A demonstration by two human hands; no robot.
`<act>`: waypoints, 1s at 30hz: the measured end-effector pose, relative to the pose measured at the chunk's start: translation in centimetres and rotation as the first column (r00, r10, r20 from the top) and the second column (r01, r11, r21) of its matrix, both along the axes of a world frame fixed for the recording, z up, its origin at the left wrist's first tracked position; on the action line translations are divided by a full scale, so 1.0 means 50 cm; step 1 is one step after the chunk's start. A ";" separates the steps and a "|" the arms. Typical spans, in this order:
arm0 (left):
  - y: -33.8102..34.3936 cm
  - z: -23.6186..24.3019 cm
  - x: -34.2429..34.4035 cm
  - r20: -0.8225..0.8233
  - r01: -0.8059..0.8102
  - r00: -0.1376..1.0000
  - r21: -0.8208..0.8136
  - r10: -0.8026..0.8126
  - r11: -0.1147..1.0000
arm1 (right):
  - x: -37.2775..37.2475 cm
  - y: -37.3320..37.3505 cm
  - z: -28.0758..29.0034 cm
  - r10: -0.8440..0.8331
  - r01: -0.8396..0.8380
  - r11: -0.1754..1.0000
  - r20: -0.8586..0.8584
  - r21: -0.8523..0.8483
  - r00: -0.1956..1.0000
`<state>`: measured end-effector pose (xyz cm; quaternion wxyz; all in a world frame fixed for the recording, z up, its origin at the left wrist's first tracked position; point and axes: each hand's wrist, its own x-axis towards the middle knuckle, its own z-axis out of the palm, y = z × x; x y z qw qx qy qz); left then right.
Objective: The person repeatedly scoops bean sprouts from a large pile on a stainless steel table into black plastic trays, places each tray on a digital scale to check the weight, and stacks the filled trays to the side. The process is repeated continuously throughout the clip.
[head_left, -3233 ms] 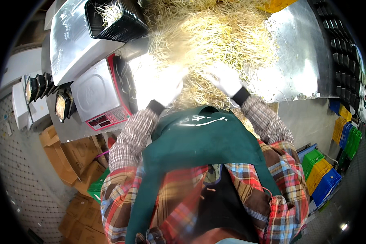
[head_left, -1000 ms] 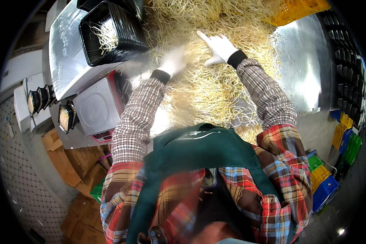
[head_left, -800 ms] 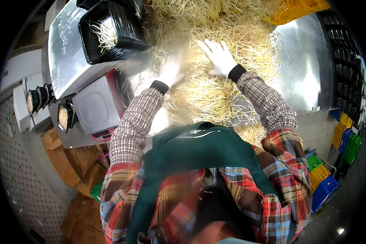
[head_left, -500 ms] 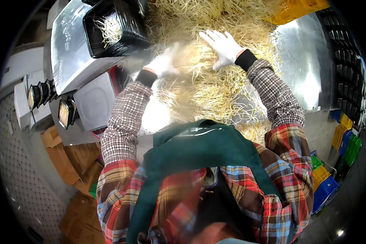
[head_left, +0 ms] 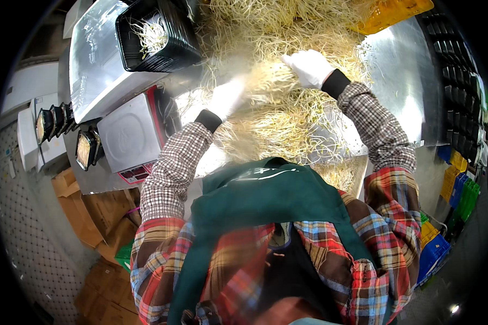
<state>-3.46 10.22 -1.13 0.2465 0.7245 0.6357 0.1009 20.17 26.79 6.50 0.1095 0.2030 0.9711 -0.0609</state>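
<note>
A large heap of bean sprouts [head_left: 303, 21] with pale stems and yellowish heads spreads over the metal table. My right hand [head_left: 310, 67], in a white glove, is closed at the edge of a bunch of sprouts [head_left: 271, 81], its fingers curled onto the strands. On the bunch's other side, my left hand [head_left: 226, 99], also white-gloved, reaches in; motion blur and glare smear its fingers. Nearer to me lies another thick clump of sprouts [head_left: 271, 130].
Left of the heap, a stack of black plastic trays [head_left: 162, 38] holds some sprouts in its top one. Beside it is a weighing scale [head_left: 129, 130]. A yellow crate [head_left: 396, 16] stands at the far right, with black trays [head_left: 461, 81] beyond the table. Cardboard boxes [head_left: 92, 211] stand lower left.
My right hand has shifted slightly right, and its spread fingers have curled in. My left hand has moved a little right, toward the bunch. The whole view has shifted slightly.
</note>
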 end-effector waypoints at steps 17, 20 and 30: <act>0.056 0.050 -0.108 0.587 -0.339 0.480 -0.561 0.652 0.755 | -0.172 -0.126 0.010 -0.051 0.113 0.954 0.222 -0.277 0.974; -0.018 0.079 -0.039 0.067 -0.109 0.986 -0.435 0.153 0.894 | -0.120 -0.141 -0.016 -0.071 0.089 0.987 0.135 -0.137 0.988; -0.039 -0.048 -0.030 -0.264 -0.285 0.923 0.025 0.281 0.958 | -0.105 -0.091 -0.135 -0.077 0.081 0.995 -0.069 0.054 0.995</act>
